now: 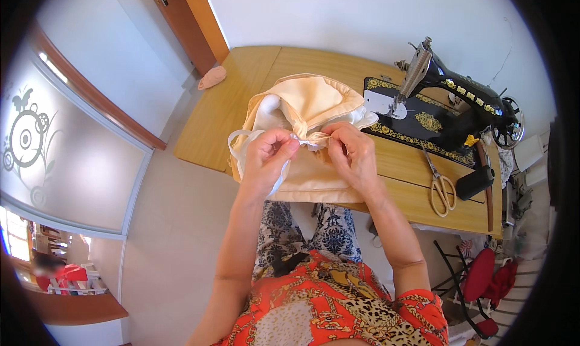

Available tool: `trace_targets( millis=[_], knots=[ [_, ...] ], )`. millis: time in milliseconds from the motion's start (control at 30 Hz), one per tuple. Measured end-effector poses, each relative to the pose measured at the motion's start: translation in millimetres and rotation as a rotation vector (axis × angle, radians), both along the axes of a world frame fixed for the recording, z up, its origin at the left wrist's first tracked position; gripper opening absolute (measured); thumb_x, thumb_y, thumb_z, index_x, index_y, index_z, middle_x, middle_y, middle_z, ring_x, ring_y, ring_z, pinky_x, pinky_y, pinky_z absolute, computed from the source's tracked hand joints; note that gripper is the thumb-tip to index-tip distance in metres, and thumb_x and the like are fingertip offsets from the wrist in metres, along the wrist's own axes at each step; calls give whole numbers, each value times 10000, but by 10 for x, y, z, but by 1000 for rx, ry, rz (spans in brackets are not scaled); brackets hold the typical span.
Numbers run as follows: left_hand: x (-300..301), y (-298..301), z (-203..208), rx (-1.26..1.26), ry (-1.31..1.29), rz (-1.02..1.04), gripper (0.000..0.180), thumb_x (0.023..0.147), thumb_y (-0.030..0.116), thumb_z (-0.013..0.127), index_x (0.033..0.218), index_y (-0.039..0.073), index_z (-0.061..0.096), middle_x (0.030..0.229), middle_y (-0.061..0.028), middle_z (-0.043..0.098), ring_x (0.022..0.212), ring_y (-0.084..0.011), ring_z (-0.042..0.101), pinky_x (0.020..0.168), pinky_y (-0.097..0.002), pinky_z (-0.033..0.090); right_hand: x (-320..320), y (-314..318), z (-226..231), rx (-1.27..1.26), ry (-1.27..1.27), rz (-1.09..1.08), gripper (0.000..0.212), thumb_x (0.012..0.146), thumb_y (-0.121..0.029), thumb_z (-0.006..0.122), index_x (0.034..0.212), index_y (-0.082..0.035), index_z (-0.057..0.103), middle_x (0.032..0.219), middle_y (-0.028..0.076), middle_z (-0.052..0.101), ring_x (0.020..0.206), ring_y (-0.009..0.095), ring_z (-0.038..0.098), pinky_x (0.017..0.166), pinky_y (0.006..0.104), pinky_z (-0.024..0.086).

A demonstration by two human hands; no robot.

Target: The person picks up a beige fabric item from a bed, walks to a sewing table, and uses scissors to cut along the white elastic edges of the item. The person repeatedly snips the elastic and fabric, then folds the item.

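A light orange sewn cloth piece [320, 101] with white lining lies bunched at the table's front edge, part of it hanging over. Its exact kind is unclear to me. My left hand [269, 156] pinches a narrow gathered edge of this cloth between thumb and fingertips. A short way to the right, my right hand [352, 153] pinches the same edge, so the strip is stretched between both hands. Whether a thread or needle is in the fingertips is too small to tell. A white strap [234, 142] loops out beside my left hand.
On the wooden table [235, 68], a black sewing machine [465, 89] stands at the right. Nearer me lie scissors [444, 192] with tan handles, a black thread cone [475, 183] and a brown wooden stick [487, 195]. A red-seated chair [477, 273] is at the lower right.
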State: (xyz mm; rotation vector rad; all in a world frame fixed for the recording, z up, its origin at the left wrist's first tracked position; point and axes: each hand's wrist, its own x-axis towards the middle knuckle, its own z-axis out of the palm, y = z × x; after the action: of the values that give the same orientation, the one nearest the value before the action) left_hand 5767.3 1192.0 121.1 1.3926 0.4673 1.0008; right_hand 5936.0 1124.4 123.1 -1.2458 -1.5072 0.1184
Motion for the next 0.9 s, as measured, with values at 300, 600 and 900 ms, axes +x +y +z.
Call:
trace_targets(
  millis=[300, 600, 900],
  knots=[
    [36, -163, -165, 185, 83, 52, 108, 810, 23, 607, 754, 36, 516, 746, -6, 527, 631, -64, 502, 569, -192, 408, -106, 23, 52, -243, 172, 122, 165, 770, -142, 646, 790, 2, 567, 701, 26, 561, 564, 72, 491, 506, 199, 400],
    [65, -266, -175, -168, 51, 53, 109, 804, 27, 619, 743, 32, 529, 798, -37, 566, 600, -58, 497, 509, -175, 385, -187, 33, -182, -365, 733, 260, 145, 879, -139, 541, 822, -7, 550, 690, -22, 528, 623, 34, 443, 549, 189, 390],
    [150, -300, -89, -212, 77, 101, 128, 785, 91, 662, 790, 41, 544, 670, 23, 538, 570, -15, 454, 494, -148, 336, -182, -8, -239, -348, 735, 285, 123, 882, -133, 541, 842, -17, 541, 719, -31, 522, 649, 27, 437, 572, 178, 387]
  ],
)
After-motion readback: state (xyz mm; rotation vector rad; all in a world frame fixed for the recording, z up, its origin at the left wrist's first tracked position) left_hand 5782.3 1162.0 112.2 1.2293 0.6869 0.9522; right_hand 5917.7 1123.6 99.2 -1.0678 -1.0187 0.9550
